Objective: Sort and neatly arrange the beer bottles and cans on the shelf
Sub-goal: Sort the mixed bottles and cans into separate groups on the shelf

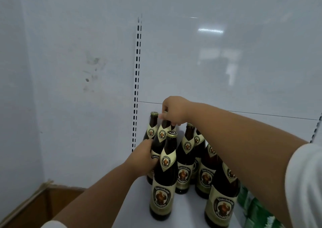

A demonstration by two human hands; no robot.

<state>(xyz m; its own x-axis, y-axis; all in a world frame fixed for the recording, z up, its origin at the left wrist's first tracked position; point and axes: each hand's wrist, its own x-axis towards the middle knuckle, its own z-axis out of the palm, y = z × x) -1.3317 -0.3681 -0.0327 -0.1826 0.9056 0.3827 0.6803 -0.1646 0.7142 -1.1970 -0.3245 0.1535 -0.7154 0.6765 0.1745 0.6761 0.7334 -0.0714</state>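
Several brown Franziskaner beer bottles with cream labels stand in a cluster on the white shelf (190,205). My right hand (174,110) reaches over them and pinches the top of one bottle (161,140) in the back left of the cluster. My left hand (144,158) grips the body of that same bottle from the left. Another bottle (163,184) stands in front of it, and a further one (153,124) stands behind at the far left. Green packaging (256,208) lies at the shelf's right edge, partly hidden by my right arm.
The white back panel (226,62) rises behind the shelf, with a slotted upright (136,81) at its left edge. A white wall fills the left side. An open cardboard box (34,205) sits on the floor at the lower left.
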